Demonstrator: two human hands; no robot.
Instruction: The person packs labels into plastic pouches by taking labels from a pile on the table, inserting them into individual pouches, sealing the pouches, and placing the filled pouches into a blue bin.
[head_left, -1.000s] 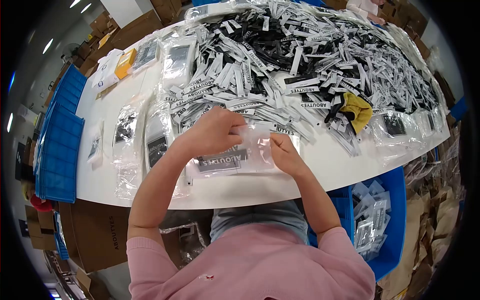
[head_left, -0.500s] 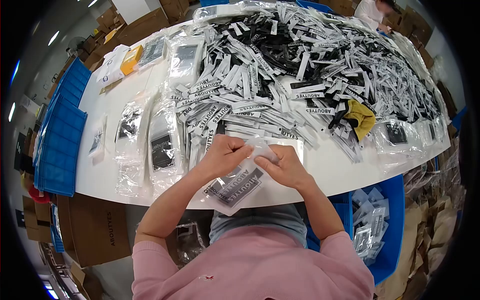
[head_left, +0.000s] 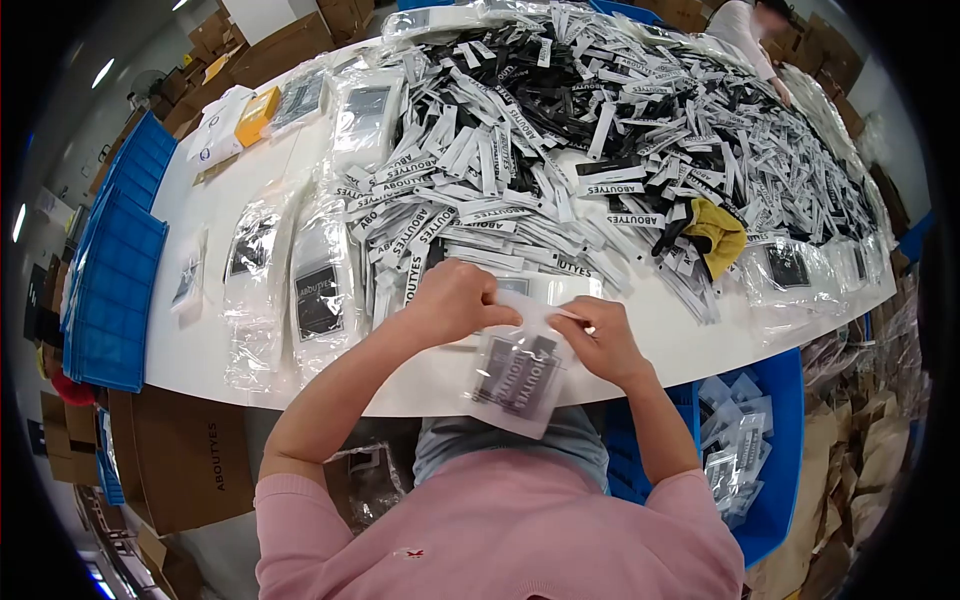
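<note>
A frosted plastic bag (head_left: 517, 385) printed with dark ABOUTYES lettering hangs over the table's front edge, above my lap. My left hand (head_left: 458, 302) pinches its upper left part between thumb and curled fingers. At the bag's upper right corner, my right hand (head_left: 604, 340) is closed on it, thumb and finger pressed together. Several printed shapes show through the film, but I cannot make out exactly what is inside. Just beyond my hands lie narrow white ABOUTYES strip packets (head_left: 490, 228) in a large heap, and a pale flat item (head_left: 565, 288) partly behind the bag.
Clear-wrapped stacks of bags (head_left: 322, 285) lie at the left. A yellow-and-black glove-like cloth (head_left: 715, 238) rests on the heap's right side. Below the table's right front, a blue bin (head_left: 785, 440) holds filled bags. Blue crates (head_left: 115, 290) stand left; a person (head_left: 740, 35) reaches in at far right.
The bag has swung from a slant to hang nearly upright, shifting right. My right hand has moved right and slightly down. The far person's arm now stretches toward the heap.
</note>
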